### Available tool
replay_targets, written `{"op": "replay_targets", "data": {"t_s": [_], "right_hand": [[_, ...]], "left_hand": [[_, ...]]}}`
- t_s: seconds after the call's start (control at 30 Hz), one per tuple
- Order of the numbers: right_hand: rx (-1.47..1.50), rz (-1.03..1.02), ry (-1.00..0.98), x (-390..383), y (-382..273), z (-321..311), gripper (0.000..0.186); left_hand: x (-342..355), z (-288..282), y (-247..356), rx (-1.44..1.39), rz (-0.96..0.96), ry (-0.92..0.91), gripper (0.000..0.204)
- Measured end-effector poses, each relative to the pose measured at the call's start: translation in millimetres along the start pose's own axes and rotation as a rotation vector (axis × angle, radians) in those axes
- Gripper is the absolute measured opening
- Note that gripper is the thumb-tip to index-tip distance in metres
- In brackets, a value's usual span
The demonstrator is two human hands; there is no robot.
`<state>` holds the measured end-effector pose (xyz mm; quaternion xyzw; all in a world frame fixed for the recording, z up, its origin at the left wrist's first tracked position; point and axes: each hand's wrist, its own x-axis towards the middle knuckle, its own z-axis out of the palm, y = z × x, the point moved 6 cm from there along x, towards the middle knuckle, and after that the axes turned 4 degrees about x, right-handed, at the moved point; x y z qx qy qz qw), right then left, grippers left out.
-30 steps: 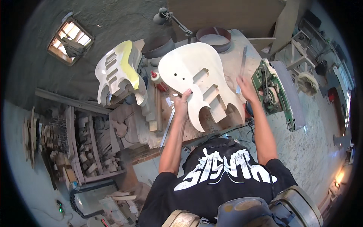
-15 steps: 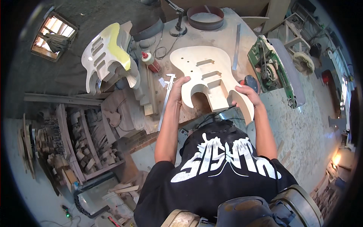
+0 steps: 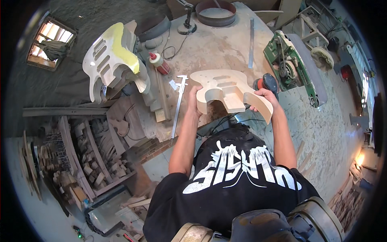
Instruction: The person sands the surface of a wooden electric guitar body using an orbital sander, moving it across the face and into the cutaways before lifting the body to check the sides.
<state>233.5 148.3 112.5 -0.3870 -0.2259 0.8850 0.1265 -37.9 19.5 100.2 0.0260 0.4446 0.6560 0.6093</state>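
guitar body [image 3: 227, 90] now tilted, lifted toward the chest at the counter [image 3: 217, 48] edge, lower than before | left hand [image 3: 195, 98] curled on its left rim | right hand [image 3: 263, 97] gripping its right horn | caliper [image 3: 178, 103] just left, glue bottle [image 3: 159, 63] beyond; second body [image 3: 111, 60] unmoved

1. A caliper [image 3: 178, 103] lies on the workbench [image 3: 217, 50], just left of the left hand.
2. A glue bottle [image 3: 159, 63] sits beyond it.
3. A second guitar body [image 3: 111, 60], partly yellow, stands farther left.
4. A belt sander [image 3: 292, 66] rests right of the right hand.
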Motion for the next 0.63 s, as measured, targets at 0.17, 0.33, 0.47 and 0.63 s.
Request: {"op": "replay_targets", "data": {"t_s": [0.17,0.33,0.47,0.63], "right_hand": [[-0.008,-0.001,0.011,6,-5,9,0.050],[-0.012,-0.058,-0.025,7,-12,13,0.057],[-0.026,-0.150,0.022,3,-15,22,0.069],[-0.043,-0.176,0.031,1,-18,31,0.073]], "left_hand": [[11,-21,-9,-0.111,-0.032,-0.063,0.053],[15,-19,-8,-0.185,-0.017,-0.060,0.055],[9,-14,-4,-0.178,0.005,-0.013,0.058],[7,-13,1,-0.220,0.011,0.012,0.057]]}}
